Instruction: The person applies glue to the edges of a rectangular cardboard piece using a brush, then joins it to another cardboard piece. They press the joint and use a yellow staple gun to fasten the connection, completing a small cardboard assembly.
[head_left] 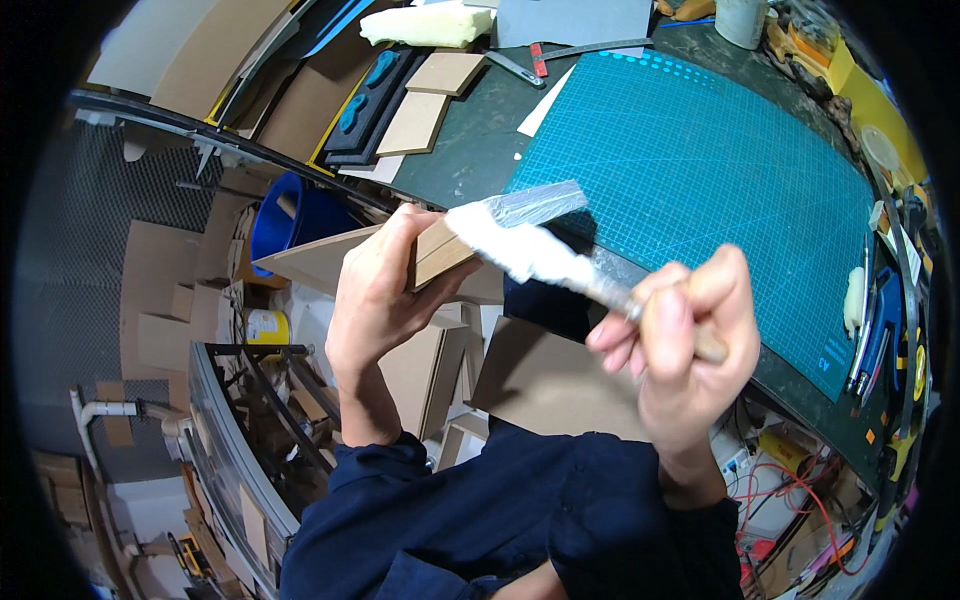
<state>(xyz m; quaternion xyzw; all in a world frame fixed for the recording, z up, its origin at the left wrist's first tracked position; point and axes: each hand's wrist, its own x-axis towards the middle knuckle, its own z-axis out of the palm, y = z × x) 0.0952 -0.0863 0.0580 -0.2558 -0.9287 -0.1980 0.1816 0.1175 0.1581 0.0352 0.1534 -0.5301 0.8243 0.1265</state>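
Two hands up over the desk's front edge: left hand (375, 300) clamps one small wood piece (437, 252), right hand (685, 345) fisted round one brush (560, 265). Brush long axis runs lower right to upper left, white-loaded bristles touching the wood's edge. One teal cutting mat (720, 170) behind, mostly bare; desk's far-left corner crowded w/ board offcuts (425, 100).
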